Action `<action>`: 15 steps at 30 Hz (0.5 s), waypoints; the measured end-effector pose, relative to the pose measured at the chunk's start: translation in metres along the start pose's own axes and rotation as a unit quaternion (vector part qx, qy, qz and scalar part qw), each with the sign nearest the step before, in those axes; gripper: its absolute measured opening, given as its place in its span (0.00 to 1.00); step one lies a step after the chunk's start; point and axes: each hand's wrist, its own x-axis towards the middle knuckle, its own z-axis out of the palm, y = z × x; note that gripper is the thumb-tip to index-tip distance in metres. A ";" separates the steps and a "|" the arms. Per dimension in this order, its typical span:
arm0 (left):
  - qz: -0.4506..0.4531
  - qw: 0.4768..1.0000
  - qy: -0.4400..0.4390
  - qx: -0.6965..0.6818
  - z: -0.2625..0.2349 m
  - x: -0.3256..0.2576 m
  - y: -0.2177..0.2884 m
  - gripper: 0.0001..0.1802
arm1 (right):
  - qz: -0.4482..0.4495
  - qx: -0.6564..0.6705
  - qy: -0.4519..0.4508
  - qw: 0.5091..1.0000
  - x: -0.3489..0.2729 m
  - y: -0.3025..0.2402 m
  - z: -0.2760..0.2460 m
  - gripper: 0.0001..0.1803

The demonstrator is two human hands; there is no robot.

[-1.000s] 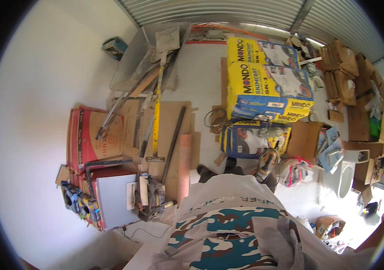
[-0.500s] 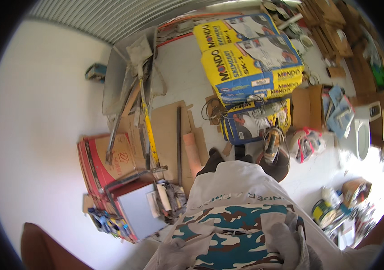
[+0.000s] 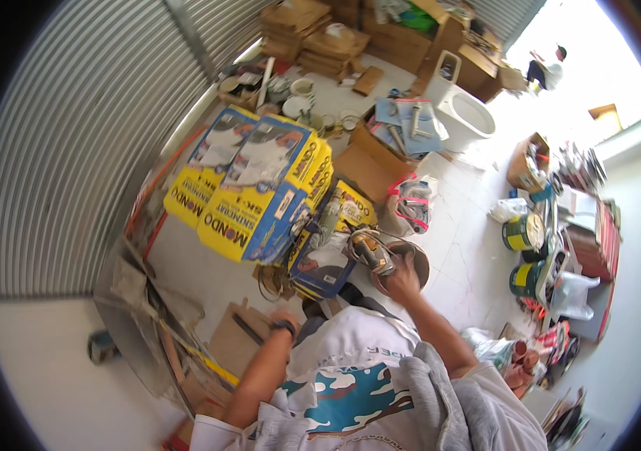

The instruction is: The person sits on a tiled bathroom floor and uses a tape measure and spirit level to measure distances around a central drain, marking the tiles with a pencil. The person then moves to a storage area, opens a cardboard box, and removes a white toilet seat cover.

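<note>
My right hand [image 3: 402, 276] reaches forward and rests against the near end of a power tool [image 3: 368, 250] with a coiled cord. The tool lies on a round dark bucket [image 3: 418, 259]. I cannot see whether the fingers close on the tool. My left hand [image 3: 285, 319], with a dark watch on the wrist, is low over a flat piece of cardboard [image 3: 239, 331]. It is beside a dark blue sack [image 3: 322, 275], and its fingers are hidden from view. My white and camouflage shirt fills the bottom of the view.
Stacked yellow and blue sacks [image 3: 260, 188] lie ahead against a corrugated metal wall [image 3: 72, 150]. A white toilet [image 3: 467, 116], cardboard boxes [image 3: 369, 161] and paint cans [image 3: 520, 233] stand to the right. Planks and long tools [image 3: 170, 331] lie left. A person [image 3: 550, 68] stands far off.
The view has swung round, so the sacks now lie left of centre. Both my arms have come into view, the right reaching to the power tool on the bucket.
</note>
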 end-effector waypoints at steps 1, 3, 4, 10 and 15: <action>-0.002 0.996 -0.042 0.075 0.023 0.015 0.006 0.34 | 0.027 -0.016 -0.039 0.999 -0.019 0.022 0.045 0.31; 0.020 0.998 -0.053 0.020 0.043 0.030 0.004 0.39 | 0.020 0.033 -0.046 0.998 -0.054 0.064 0.107 0.31; 0.019 0.994 -0.071 0.076 0.044 0.026 -0.002 0.39 | 0.045 0.084 -0.040 0.995 -0.071 0.084 0.120 0.31; 0.076 0.974 -0.178 0.116 -0.010 -0.001 -0.040 0.35 | 0.251 -0.207 -0.126 0.937 -0.144 0.085 0.101 0.30; 0.158 0.933 -0.204 -0.249 -0.026 0.005 -0.084 0.38 | 0.298 0.107 0.131 0.940 -0.157 0.056 0.104 0.21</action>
